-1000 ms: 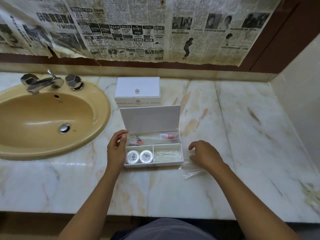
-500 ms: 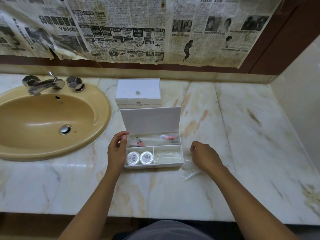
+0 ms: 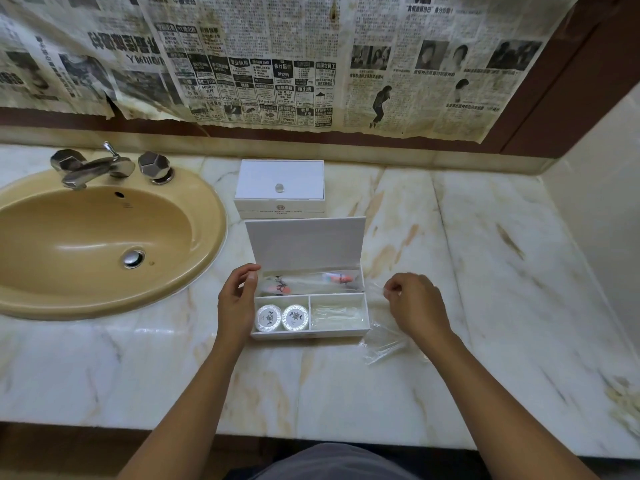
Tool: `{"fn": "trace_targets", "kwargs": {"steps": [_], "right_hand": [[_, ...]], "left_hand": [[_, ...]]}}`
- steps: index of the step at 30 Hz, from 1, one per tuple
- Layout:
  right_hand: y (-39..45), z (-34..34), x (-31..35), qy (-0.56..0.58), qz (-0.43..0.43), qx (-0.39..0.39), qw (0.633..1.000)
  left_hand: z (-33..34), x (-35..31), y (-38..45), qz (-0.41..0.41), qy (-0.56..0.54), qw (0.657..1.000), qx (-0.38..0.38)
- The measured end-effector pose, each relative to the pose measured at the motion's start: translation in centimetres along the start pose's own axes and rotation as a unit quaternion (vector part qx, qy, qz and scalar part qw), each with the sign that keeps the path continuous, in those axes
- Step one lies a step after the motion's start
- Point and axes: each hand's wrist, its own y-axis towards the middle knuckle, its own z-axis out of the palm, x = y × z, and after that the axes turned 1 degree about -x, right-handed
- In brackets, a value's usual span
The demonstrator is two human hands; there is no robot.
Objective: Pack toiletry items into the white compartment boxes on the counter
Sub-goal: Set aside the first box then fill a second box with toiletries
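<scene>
Open compartment box [image 3: 308, 336] sits mid-bench [image 3: 346, 393], lid up; my left hand [image 3: 237, 303] rests loosely curled against its left wall, holding nothing, while my right hand [image 3: 414, 306] has fingers pinched together on a clear plastic packet [image 3: 382, 341] lying just right of the box. I'd judge that packet light, limp and slippery, so keep the pinch at its top edge and lift it over the right wall. Free room lies right and front; closed white box [image 3: 280, 188] sits just behind, sink [image 3: 104, 244] to the left.
</scene>
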Motion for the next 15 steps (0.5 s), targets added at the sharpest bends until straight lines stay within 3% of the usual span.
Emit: {"fn": "trace_targets", "kwargs": {"steps": [3,6,10,15], "right_hand": [[0.0,-0.8,1.2,-0.003,-0.032,-0.069,0.997],[-0.4,-1.6,3.0,0.018,-0.087,-0.090,0.992],[-1.9,-1.2,5.5,0.023,-0.141,-0.017,0.990],[-2.9,1.5,7.1,-0.131,-0.181,0.072,0.972]], "left_hand": [[0.0,0.0,0.0,0.002,0.001,1.000,0.000],[0.0,-0.1,0.0,-0.002,0.001,1.000,0.001],[0.0,-0.1,0.0,-0.004,0.002,1.000,0.002],[0.0,-0.2,-0.1,-0.002,-0.008,1.000,0.001]]}}
